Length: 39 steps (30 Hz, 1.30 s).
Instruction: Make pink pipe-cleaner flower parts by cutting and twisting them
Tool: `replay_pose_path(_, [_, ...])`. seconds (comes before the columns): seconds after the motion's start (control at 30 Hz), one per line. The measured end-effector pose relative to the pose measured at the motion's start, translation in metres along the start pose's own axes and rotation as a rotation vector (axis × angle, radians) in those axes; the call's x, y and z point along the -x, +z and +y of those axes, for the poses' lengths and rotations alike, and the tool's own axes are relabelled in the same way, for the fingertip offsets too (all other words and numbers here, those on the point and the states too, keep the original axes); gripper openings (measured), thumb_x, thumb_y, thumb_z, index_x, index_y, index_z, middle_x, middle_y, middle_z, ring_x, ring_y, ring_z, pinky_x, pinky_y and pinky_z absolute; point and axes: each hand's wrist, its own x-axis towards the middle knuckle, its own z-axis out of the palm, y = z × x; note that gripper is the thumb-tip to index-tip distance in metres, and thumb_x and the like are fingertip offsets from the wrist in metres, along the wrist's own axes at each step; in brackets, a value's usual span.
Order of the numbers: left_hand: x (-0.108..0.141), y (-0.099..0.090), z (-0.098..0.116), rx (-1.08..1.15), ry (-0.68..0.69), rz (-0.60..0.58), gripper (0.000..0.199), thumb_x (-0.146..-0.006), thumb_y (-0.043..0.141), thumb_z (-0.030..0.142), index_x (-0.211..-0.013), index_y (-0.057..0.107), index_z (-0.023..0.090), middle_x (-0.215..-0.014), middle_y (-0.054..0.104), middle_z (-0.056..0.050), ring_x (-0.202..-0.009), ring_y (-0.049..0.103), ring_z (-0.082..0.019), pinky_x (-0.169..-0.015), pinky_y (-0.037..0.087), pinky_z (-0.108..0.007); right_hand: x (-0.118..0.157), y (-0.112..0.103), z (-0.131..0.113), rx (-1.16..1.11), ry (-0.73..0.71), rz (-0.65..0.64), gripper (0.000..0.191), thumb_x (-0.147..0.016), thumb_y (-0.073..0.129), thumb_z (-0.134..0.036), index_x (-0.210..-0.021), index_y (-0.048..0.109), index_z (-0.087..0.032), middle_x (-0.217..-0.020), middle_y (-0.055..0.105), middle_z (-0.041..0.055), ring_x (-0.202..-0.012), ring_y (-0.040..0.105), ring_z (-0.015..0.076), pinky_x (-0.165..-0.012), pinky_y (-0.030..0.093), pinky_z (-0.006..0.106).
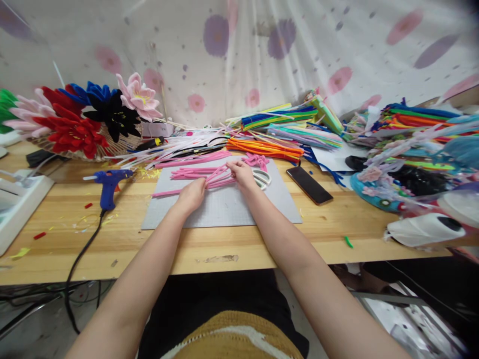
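Pink pipe cleaners [220, 182] stretch between my two hands above a grey cutting mat [224, 212]. My left hand [192, 194] is closed on them, with one long pink end sticking out to its left. Fingertips of my right hand [241, 173] pinch the other end. Behind my hands, more pink pipe cleaners [185, 172] lie on the mat, and a small pile of bent pink pieces [256, 160] rests at its far right. White-handled scissors [263, 177] lie just right of my right hand, their blades hidden.
A blue glue gun [108, 188] with a cord stands on the left. Fuzzy flowers [80, 129] fill the back left. Bundles of coloured pipe cleaners [265, 147] line the back. A phone [309, 185] lies right of the mat. A white roll [424, 229] sits at the right edge.
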Motion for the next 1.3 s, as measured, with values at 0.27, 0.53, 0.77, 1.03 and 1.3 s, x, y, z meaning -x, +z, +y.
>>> replay_pose_path(0.27, [0.003, -0.015, -0.016, -0.114, -0.111, 0.025, 0.029, -0.089, 0.029, 0.028, -0.093, 0.057, 0.019, -0.095, 0.066, -0.010, -0.087, 0.061, -0.022, -0.070, 0.041, -0.031, 0.000, -0.061, -0.027, 0.899, -0.136, -0.007, 0.022, -0.068, 0.062, -0.029, -0.085, 0.062, -0.016, -0.076, 0.061, 0.0024, -0.068, 0.053, 0.0125, -0.062, 0.039, 0.024])
replay_pose_path(0.53, [0.004, -0.015, -0.016, -0.188, -0.135, -0.003, 0.030, -0.089, 0.028, 0.029, -0.094, 0.056, 0.019, -0.096, 0.067, -0.012, -0.087, 0.062, -0.026, -0.069, 0.042, -0.034, 0.020, -0.083, -0.033, 1.538, -0.084, -0.051, 0.043, -0.067, 0.061, -0.025, -0.106, 0.057, -0.010, -0.109, 0.059, 0.0186, -0.099, 0.054, 0.0279, -0.080, 0.042, 0.036])
replay_pose_path(0.77, [0.006, -0.015, -0.015, -0.245, -0.214, -0.004, 0.032, -0.089, 0.028, 0.031, -0.096, 0.057, 0.020, -0.096, 0.067, -0.013, -0.086, 0.063, -0.025, -0.069, 0.043, -0.034, 0.019, -0.082, -0.043, 1.580, 0.069, -0.108, 0.028, -0.066, 0.059, -0.026, -0.091, 0.065, -0.013, -0.093, 0.066, 0.0158, -0.087, 0.061, 0.0269, -0.069, 0.044, 0.033])
replay_pose_path(1.03, [0.005, -0.013, -0.016, -0.240, -0.280, -0.022, 0.034, -0.089, 0.026, 0.032, -0.099, 0.057, 0.020, -0.100, 0.067, -0.013, -0.091, 0.063, -0.029, -0.071, 0.043, -0.037, 0.015, -0.122, -0.055, 0.705, 0.241, -0.196, 0.015, -0.063, 0.068, -0.025, -0.072, 0.064, -0.014, -0.071, 0.065, 0.0062, -0.065, 0.058, 0.0144, -0.061, 0.043, 0.026])
replay_pose_path(1.3, [0.005, -0.012, -0.010, -0.264, -0.282, -0.023, 0.036, -0.089, 0.025, 0.031, -0.101, 0.057, 0.019, -0.100, 0.067, -0.012, -0.093, 0.062, -0.029, -0.072, 0.043, -0.036, 0.013, -0.093, -0.034, -0.332, 0.302, -0.314, 0.018, -0.080, 0.057, -0.035, -0.079, 0.058, -0.017, -0.066, 0.058, 0.0003, -0.059, 0.051, 0.0093, -0.060, 0.043, 0.023])
